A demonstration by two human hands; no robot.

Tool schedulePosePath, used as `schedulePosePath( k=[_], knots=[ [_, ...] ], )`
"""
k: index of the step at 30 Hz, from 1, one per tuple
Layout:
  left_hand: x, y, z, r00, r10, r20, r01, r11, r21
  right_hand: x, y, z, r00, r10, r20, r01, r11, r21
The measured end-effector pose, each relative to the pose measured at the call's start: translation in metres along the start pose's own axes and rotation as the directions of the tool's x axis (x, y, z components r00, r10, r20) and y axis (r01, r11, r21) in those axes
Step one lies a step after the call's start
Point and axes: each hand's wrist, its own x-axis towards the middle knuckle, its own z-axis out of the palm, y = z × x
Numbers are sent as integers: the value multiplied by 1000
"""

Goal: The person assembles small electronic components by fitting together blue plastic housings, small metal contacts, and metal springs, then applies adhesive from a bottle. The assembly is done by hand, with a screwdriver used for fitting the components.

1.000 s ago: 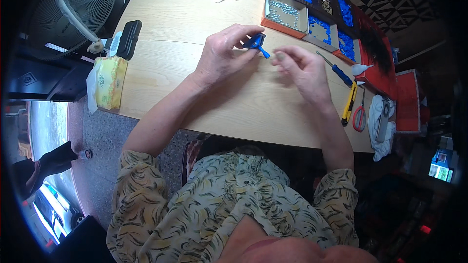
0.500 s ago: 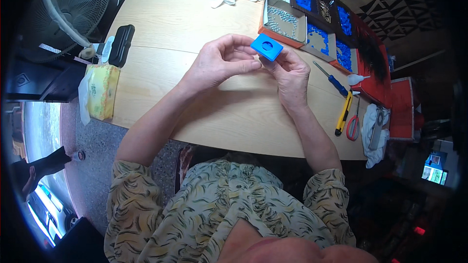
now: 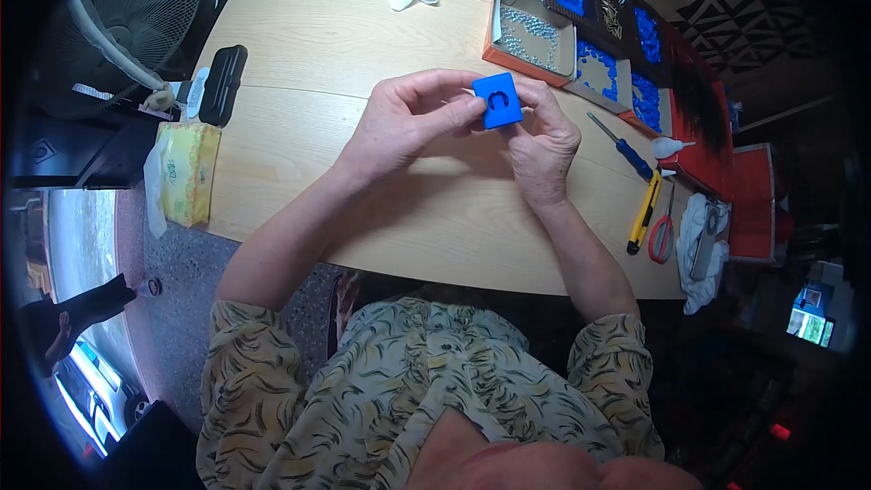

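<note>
Left hand (image 3: 395, 127): thumb pressed on the left edge of the blue block (image 3: 497, 102), fingers bent behind it, so a pinch. Right hand (image 3: 544, 147): thumb and fingers together on the block's right side and lower corner, exact contact partly hidden behind it. Block sits mid-frame, just above center, held off the table (image 3: 299, 54), face with the round recess turned to the camera. Progress, as judged from that face: block looks like one whole piece, nothing visibly hanging loose; back is covered by the hands, so can't tell what is fitted there or what's left to do. Loose stock remains upper right: a box of shiny balls (image 3: 529, 27), boxes of small blue parts (image 3: 645, 107). Room: bare wood left of the hands and between the forearms, so good slack to the left and toward the lower edge of the frame. Tighter on the right: ball box wall near the right fingers, then screwdriver (image 3: 633, 159), yellow knife (image 3: 644, 211) and red scissors (image 3: 661, 238) beside the right forearm. Table's near edge passes under both forearms; tissue pack (image 3: 190, 172) at its left edge.
</note>
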Motion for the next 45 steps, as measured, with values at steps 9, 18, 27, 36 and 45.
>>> schedulePosePath(
  k=[9, 18, 27, 36, 45],
  knots=[
    [2, 14, -15, 988, 146, -55, -145, 989, 15, 17, -44, -2, 959, 275, 65, -282, 927, 245],
    [20, 69, -39, 981, 189, -36, -189, 982, 3, 94, -64, 11, 891, 268, 367, -429, 762, 485],
    [61, 97, -62, 995, 47, -88, -50, 998, -33, 132, -54, 28, 908, 279, 311, -414, 703, 578],
    [96, 96, -68, 996, 50, -69, -48, 998, 26, 154, -38, 22, 916, 292, 277, -400, 721, 565],
    [102, 93, -71, 988, 150, -26, -147, 985, 89, 164, -42, 21, 949, 216, 229, -299, 846, 441]
  ],
)
